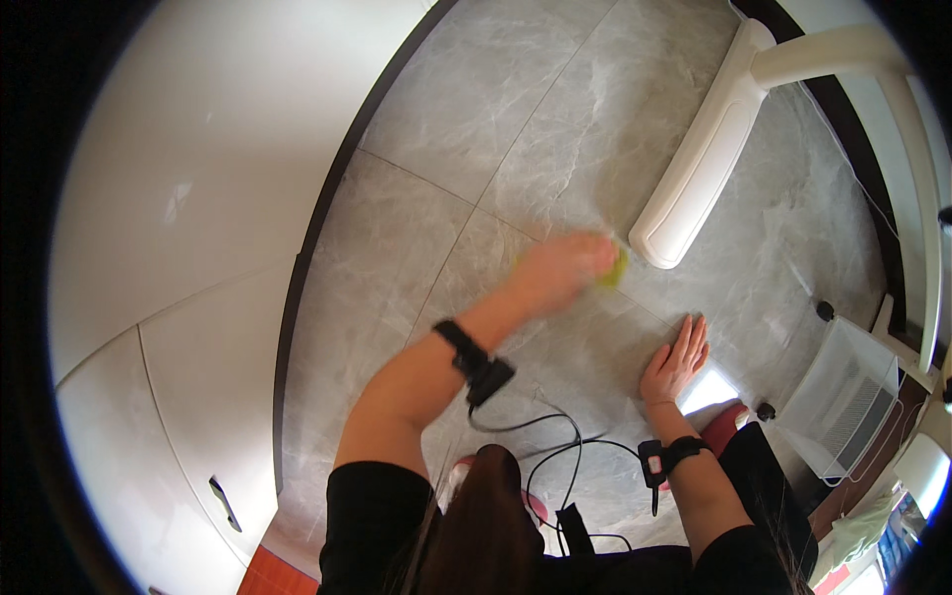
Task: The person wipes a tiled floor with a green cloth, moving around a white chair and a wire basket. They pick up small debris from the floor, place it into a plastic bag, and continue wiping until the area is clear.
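Grey floor (pixel 535 99): marble-look tiles with thin joints; the white foot bar (pixel 706 154) stands on it, and I take this bar as landmark.
Yellow-green cloth (pixel 618 269): it lies on the floor just beside the near end of the foot bar, mostly covered by the left hand (pixel 565 270); it may also be a sponge, the blur hides this.
Step in hand: I judge it is wiping of the tile around the bar's near end.
Next move: it probably calls for flat, even pressure of the left palm, with care that the knuckles do not knock the bar.
Left grip: the hand covers the cloth, which shows at 2 sides of it; how tightly the fingers close, I cannot tell.
Right hand (pixel 676 365): palm down on the floor, near the bar's near end, holding nothing; fingers extended and slightly spread, seemingly for support.
Black cable (pixel 575 436): its loops lie farther from the bar than the right hand.
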`<state>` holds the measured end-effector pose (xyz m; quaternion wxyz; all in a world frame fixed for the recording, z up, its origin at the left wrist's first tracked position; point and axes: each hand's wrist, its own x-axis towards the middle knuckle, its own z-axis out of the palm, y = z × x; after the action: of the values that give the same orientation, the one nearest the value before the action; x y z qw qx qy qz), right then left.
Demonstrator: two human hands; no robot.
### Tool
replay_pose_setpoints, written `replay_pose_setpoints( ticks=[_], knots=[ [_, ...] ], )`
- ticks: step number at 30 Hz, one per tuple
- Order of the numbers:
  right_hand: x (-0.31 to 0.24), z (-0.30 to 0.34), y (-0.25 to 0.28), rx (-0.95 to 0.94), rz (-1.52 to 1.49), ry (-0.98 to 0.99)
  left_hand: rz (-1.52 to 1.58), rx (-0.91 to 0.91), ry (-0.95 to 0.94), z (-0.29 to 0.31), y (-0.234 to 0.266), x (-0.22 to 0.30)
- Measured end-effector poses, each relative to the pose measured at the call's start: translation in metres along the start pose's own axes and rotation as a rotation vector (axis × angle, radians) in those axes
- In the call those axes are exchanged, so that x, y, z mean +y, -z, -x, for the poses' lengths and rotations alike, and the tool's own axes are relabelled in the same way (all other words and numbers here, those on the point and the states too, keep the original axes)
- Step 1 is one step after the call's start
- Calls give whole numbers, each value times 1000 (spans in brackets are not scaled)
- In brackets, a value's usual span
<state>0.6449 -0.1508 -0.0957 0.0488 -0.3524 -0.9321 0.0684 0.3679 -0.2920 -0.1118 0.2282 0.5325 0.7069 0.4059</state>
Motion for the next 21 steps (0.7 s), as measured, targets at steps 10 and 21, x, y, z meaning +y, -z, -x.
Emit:
replay_pose_setpoints(
  ticks=[10,21],
  knots=[
    [3,3,-6,39,5,6,248,34,-91,174,-42,76],
    [4,2,-8,46,20,22,-704,816,1051,298,88,-14]
  ],
)
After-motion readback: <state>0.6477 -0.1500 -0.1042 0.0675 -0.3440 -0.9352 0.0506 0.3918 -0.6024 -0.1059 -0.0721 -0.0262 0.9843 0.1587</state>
